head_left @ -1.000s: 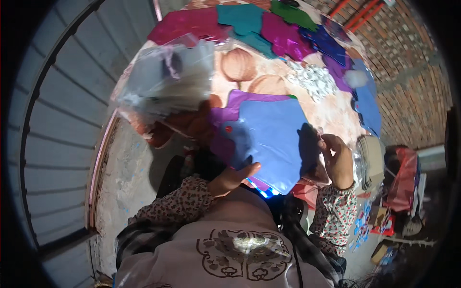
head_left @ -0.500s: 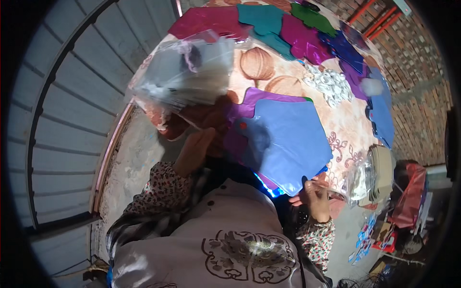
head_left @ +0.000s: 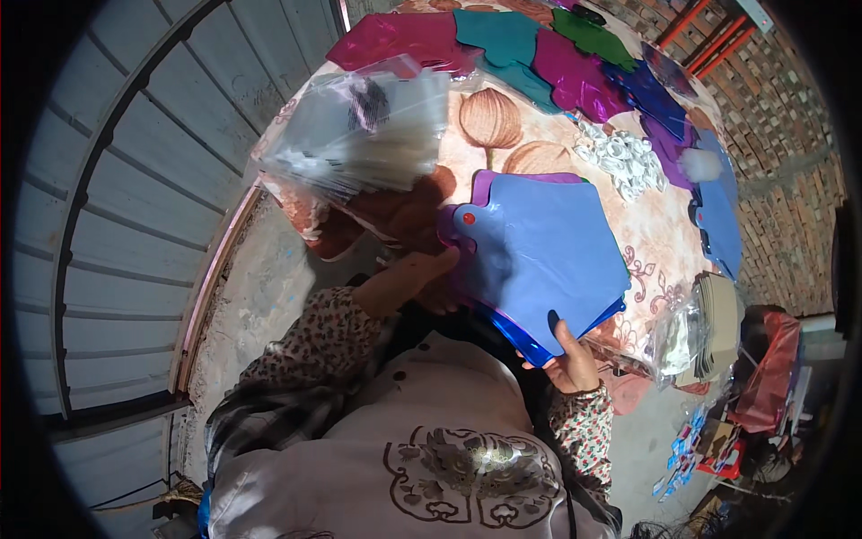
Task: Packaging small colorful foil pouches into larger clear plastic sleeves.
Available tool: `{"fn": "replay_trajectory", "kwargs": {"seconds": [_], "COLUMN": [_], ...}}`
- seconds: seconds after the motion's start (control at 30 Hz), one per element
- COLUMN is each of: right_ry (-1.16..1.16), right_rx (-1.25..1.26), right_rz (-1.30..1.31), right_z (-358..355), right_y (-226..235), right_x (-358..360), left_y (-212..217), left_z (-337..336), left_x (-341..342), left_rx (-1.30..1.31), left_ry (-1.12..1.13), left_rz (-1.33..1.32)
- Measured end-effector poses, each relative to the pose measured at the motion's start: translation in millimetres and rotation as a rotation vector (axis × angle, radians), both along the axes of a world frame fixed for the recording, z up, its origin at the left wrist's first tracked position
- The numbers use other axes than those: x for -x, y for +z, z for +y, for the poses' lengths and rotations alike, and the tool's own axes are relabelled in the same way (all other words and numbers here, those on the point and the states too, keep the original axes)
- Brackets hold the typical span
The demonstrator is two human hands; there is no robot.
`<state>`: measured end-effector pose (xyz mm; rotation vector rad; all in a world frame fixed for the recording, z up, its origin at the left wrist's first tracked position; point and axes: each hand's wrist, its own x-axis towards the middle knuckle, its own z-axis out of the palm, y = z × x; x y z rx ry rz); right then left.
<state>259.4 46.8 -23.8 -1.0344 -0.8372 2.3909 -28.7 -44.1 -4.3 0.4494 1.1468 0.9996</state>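
Observation:
A stack of flat, glossy sheets point(head_left: 557, 238) with cut-in corners lies at the near edge of the cloth-covered table, a light blue one on top. Purple and shiny dark blue layers peek out from under it, and a red dot marks its left tab. My right hand point(head_left: 572, 361) grips the near right corner, thumb on top and fingers beneath. At the stack's left edge my left hand point(head_left: 409, 280) closes on the purple layers by the tab; its lower fingers are in shadow.
Clear plastic sleeves point(head_left: 359, 126) are piled at the table's left. Coloured sheets point(head_left: 584, 67) line the far edge. White curled pieces point(head_left: 622, 160) lie right of centre. Bagged beige cards point(head_left: 716, 328) sit at the right edge. The patterned tablecloth point(head_left: 489, 117) shows between them.
My left hand has moved right and up to the stack's edge. My right thumb has come onto the top sheet. The stack has shifted slightly, and its left tab shows more clearly.

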Motion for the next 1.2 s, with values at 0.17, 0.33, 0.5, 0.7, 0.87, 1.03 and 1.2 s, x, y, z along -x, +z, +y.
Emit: {"fn": "replay_trajectory", "kwargs": {"seconds": [0.17,0.33,0.5,0.7,0.87,1.03,1.2], "right_ry": [0.054,0.178,-0.017,-0.032,0.007,0.128,0.261], "right_rx": [-0.135,-0.422,-0.123,-0.098,-0.13,-0.44,-1.746], "right_rz": [-0.05,-0.118,0.007,0.033,-0.019,-0.484,-1.039], "right_z": [-9.0,-24.5,-11.7,-8.6,-3.2,14.3,58.9], "right_y": [-10.7,-14.7,-29.8,-17.0,-19.8,56.0,96.5], "right_x": [0.9,-37.1,-24.5,-17.3,-31.6,-67.2,-22.6], "left_y": [-8.9,-20.4,-21.1,-25.3,-31.4,-7.6,-9.2], "left_z": [8.4,-14.7,-6.8,1.9,0.9,-2.1,-1.7], "left_x": [-28.0,-27.7,-32.2,-38.6,-44.5,-37.5,-35.0], "left_rx": [-0.123,-0.275,-0.29,-0.34,-0.088,-0.169,-0.152], "left_ry": [0.113,0.019,0.02,0.015,0.062,0.107,0.078], "left_rz": [-0.23,-0.098,-0.069,-0.047,-0.238,-0.335,-0.25]}}
